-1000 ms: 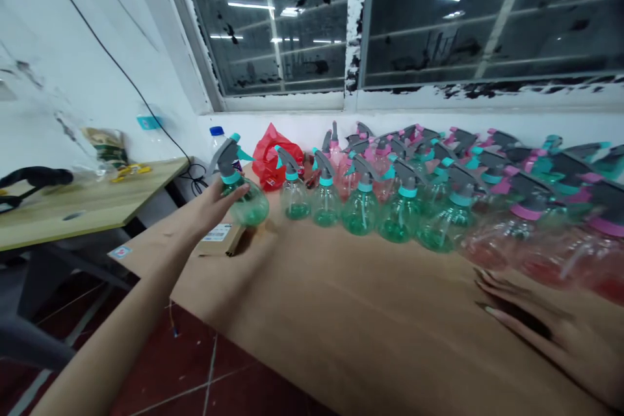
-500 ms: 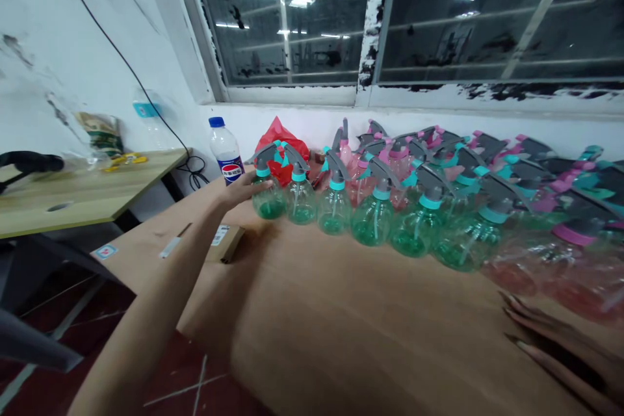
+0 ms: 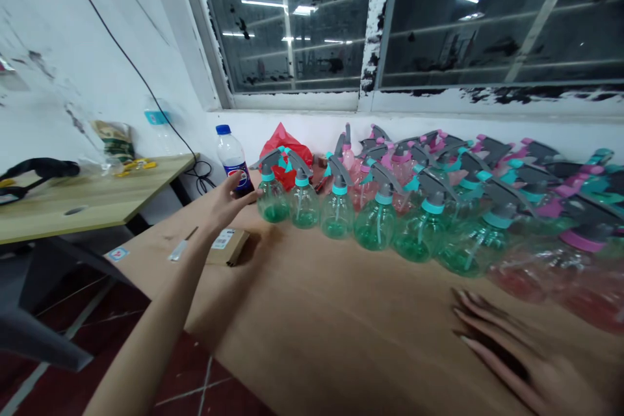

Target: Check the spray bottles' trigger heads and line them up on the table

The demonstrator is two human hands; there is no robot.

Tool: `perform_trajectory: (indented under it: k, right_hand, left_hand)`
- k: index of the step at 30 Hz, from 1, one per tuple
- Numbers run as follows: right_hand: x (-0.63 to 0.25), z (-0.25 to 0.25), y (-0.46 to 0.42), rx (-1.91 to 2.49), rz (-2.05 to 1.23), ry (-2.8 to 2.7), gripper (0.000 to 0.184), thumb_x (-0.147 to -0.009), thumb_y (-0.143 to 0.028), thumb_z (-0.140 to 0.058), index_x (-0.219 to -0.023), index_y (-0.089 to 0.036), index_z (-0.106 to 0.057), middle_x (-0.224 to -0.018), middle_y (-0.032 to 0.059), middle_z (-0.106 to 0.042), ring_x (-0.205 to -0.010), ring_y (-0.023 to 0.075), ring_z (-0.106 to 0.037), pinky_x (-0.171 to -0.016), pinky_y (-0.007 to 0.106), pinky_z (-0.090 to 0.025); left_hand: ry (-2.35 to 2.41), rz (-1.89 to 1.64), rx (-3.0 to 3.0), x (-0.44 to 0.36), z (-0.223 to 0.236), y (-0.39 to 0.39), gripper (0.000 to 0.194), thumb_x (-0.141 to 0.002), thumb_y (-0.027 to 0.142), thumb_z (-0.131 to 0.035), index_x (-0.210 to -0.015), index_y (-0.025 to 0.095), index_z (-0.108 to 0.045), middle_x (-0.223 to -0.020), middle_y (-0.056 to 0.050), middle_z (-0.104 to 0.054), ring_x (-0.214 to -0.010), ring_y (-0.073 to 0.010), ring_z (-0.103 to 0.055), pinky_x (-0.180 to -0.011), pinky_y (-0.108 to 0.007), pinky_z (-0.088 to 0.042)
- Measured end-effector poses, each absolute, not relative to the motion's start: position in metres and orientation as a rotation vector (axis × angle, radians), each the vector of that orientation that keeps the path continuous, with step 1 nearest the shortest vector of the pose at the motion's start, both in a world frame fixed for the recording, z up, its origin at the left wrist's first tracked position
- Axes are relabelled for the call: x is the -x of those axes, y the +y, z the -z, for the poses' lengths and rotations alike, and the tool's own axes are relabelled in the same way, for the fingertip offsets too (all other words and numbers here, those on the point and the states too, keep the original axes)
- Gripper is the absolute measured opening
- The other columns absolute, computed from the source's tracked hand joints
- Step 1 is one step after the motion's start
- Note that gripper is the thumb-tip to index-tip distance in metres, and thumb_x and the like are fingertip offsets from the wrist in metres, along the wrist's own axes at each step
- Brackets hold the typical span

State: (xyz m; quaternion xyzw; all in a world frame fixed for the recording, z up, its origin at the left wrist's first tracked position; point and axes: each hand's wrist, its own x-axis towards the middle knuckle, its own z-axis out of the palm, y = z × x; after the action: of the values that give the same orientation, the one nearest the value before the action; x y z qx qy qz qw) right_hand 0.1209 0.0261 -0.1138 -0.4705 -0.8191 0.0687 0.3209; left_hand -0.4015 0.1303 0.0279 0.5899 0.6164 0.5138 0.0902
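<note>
Green-tinted plastic forms the end spray bottle (image 3: 273,201) at the left of the front row, and its round body looks easy to tip. If the left hand (image 3: 224,207) swung right, it could shove that bottle into the neighbouring spray bottle (image 3: 305,205), which stands just beside it, and the nudge might run on along the row. A careless sweep to the far side could also catch the cola bottle (image 3: 229,149), which the fingers partly cover, while a low wrist might drag the small cardboard box (image 3: 236,248).

The left hand's fingers are spread apart and clamped on nothing; the end spray bottle stands upright on the table (image 3: 312,312) just right of the nearest fingertip, though whether they touch I cannot tell. The right hand (image 3: 531,351) lies low over the table, its fingers slightly apart and holding nothing, with a pink spray bottle (image 3: 521,276) just past them on the far side, close enough to be bumped
</note>
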Motion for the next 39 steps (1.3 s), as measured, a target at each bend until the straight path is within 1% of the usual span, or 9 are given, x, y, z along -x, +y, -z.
perform_trajectory:
  k: [3, 8, 13, 18, 20, 24, 31, 34, 39]
  right_hand:
    - [-0.063, 0.098, 0.034, 1.215, -0.216, -2.322, 0.043, -0.089, -0.042, -0.047, -0.128, -0.027, -0.057, -0.137, 0.0071, -0.054, -0.126, 0.0281, -0.05, -0.102, 0.05, -0.044]
    - [0.022, 0.081, 0.052, 0.944, -0.195, -2.438, 0.035, -0.093, -0.032, -0.045, -0.118, -0.017, -0.064, -0.136, 0.0112, -0.055, -0.127, 0.0272, -0.049, -0.104, 0.049, -0.044]
    - [0.09, 0.069, 0.069, 0.797, -0.293, -2.299, 0.032, -0.087, -0.025, -0.052, -0.117, -0.018, -0.063, -0.129, 0.0123, -0.061, -0.122, 0.0273, -0.054, -0.102, 0.048, -0.045]
    - [0.144, 0.059, 0.091, 0.893, -0.327, -2.15, 0.045, -0.087, -0.02, -0.047, -0.131, -0.012, -0.048, -0.132, 0.0175, -0.054, -0.126, 0.0291, -0.047, -0.103, 0.049, -0.044]
    - [0.157, 0.057, 0.098, 0.939, -0.351, -2.083, 0.051, -0.085, -0.019, -0.047, -0.135, -0.013, -0.041, -0.134, 0.0184, -0.05, -0.129, 0.0308, -0.044, -0.102, 0.052, -0.043]
    - [0.167, 0.057, 0.106, 0.988, -0.407, -1.99, 0.059, -0.083, -0.018, -0.047, -0.139, -0.014, -0.031, -0.137, 0.0179, -0.045, -0.131, 0.0299, -0.041, -0.104, 0.049, -0.041]
    - [0.164, 0.06, 0.105, 1.034, -0.477, -1.954, 0.061, -0.083, -0.019, -0.048, -0.14, -0.009, -0.029, -0.136, 0.0209, -0.046, -0.129, 0.0313, -0.044, -0.101, 0.047, -0.044]
    - [0.163, 0.06, 0.105, 1.04, -0.491, -1.97, 0.06, -0.084, -0.021, -0.048, -0.14, -0.012, -0.029, -0.136, 0.0201, -0.047, -0.127, 0.0312, -0.046, -0.1, 0.048, -0.045]
    - [0.151, 0.063, 0.096, 1.031, -0.498, -2.055, 0.059, -0.085, -0.023, -0.051, -0.139, -0.009, -0.033, -0.131, 0.0219, -0.053, -0.121, 0.0316, -0.053, -0.095, 0.047, -0.048]
  left_hand:
    - [1.863, -1.563, -1.803, 0.384, -0.018, 0.116, 0.054, -0.074, 0.047, -0.065, -0.116, 0.017, -0.054, -0.125, -0.015, -0.054, -0.118, -0.0314, -0.052, -0.092, -0.044, -0.047]
    - [1.838, -1.424, -2.005, 0.341, -0.01, 0.117, 0.037, -0.079, 0.043, -0.063, -0.106, 0.017, -0.06, -0.11, -0.01, -0.06, -0.101, -0.025, -0.061, -0.081, -0.035, -0.053]
    - [1.947, -1.365, -2.063, 0.31, -0.008, 0.137, 0.035, -0.082, 0.035, -0.063, -0.111, 0.016, -0.058, -0.112, -0.012, -0.062, -0.103, -0.0272, -0.06, -0.084, -0.039, -0.05]
    - [2.069, -1.31, -2.099, 0.292, -0.013, 0.15, 0.042, -0.083, 0.034, -0.064, -0.117, 0.014, -0.053, -0.113, -0.014, -0.063, -0.107, -0.028, -0.058, -0.09, -0.039, -0.045]
    - [2.123, -1.239, -2.114, 0.287, -0.016, 0.152, 0.042, -0.081, 0.035, -0.066, -0.115, 0.013, -0.053, -0.109, -0.015, -0.064, -0.105, -0.0294, -0.06, -0.089, -0.039, -0.045]
    - [2.245, -1.055, -2.098, 0.282, -0.025, 0.151, 0.034, -0.08, 0.036, -0.066, -0.102, 0.013, -0.055, -0.103, -0.018, -0.065, -0.097, -0.0345, -0.063, -0.08, -0.041, -0.047]
    - [2.358, -0.877, -2.053, 0.285, -0.037, 0.132, 0.031, -0.076, 0.036, -0.066, -0.095, 0.014, -0.056, -0.099, -0.02, -0.066, -0.094, -0.0398, -0.064, -0.073, -0.041, -0.047]
    - [2.349, -0.886, -2.051, 0.289, -0.035, 0.12, 0.033, -0.076, 0.04, -0.065, -0.096, 0.015, -0.055, -0.098, -0.019, -0.066, -0.091, -0.0387, -0.065, -0.073, -0.041, -0.047]
    - [2.225, -1.013, -2.042, 0.294, -0.031, 0.094, 0.032, -0.072, 0.043, -0.068, -0.089, 0.018, -0.055, -0.092, -0.013, -0.066, -0.088, -0.0346, -0.064, -0.073, -0.041, -0.047]
